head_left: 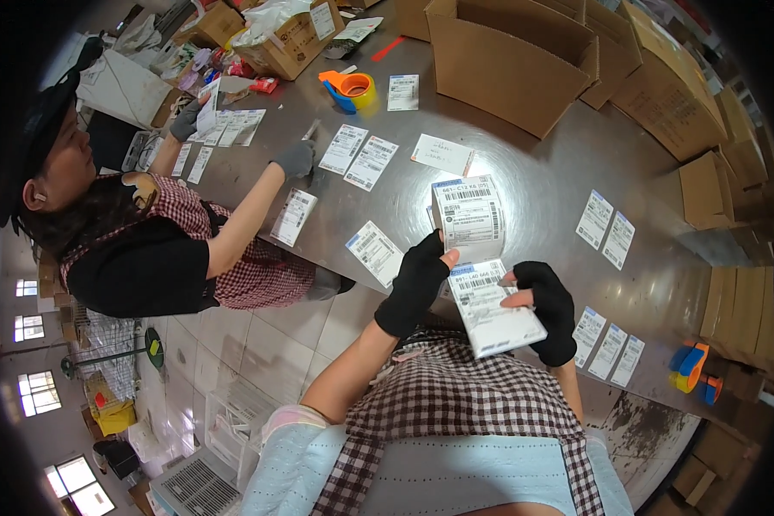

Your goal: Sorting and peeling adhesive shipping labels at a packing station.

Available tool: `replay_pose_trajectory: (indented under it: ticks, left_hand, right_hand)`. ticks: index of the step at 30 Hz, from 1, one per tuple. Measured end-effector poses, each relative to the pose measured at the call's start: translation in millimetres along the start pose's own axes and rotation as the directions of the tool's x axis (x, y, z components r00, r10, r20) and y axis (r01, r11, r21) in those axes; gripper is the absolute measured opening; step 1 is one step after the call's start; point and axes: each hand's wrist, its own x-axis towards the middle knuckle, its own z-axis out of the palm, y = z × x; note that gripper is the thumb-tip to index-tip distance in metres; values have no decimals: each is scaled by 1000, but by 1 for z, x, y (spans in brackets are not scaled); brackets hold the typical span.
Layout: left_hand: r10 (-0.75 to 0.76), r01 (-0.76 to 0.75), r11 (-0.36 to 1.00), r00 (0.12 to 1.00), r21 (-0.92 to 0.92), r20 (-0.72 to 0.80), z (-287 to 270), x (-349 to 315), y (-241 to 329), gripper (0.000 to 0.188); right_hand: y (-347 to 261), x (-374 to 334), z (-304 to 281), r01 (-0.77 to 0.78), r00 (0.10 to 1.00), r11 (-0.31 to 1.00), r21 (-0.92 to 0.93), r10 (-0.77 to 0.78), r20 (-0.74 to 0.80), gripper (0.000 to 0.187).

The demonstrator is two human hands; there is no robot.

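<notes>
My left hand (417,284), in a black fingerless glove, has its thumb and fingers closed at the lower left corner of an upright white shipping label (470,211). My right hand (546,310), gloved alike, grips a thick stack of shipping labels (496,311) from its right side, thumb and fingertips on the top sheet. This stack tilts over the table's near edge, just below the other label. Left of my left hand lies a loose label (375,252). Beyond both hands lies a white card with handwriting (443,154).
More labels lie about the metal table (542,206). An orange tape dispenser (349,89) stands at the back, another (690,365) at the right edge. Open cardboard boxes (507,73) line the far side. A co-worker (138,249) in grey gloves handles labels at the left.
</notes>
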Motion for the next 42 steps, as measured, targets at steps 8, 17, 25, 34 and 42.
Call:
replay_pose_trajectory:
  ticks: [8,17,25,34,42]
  left_hand:
    - [531,-341,742,825,577,-195,-12,16,1,25]
    - [272,-727,544,626,420,731,22,63,71,22]
    - [285,-718,606,598,343,749,33,67,68,13]
    - [378,-715,582,659,387,650,40,66,47,13]
    - [318,-688,480,714,544,623,41,79,55,22]
  right_hand:
    - [1,5,-33,-123,992,962,242,121,23,14]
    - [-5,4,-52,143,984,961,238,-164,71,19]
    - [-20,5,-61,182,965,977,109,-199,173,24]
    - [-26,-1,-54,282,950,923,-263,-229,214,30]
    - [-22,0,-52,269,963,961,-68,-269,6,19]
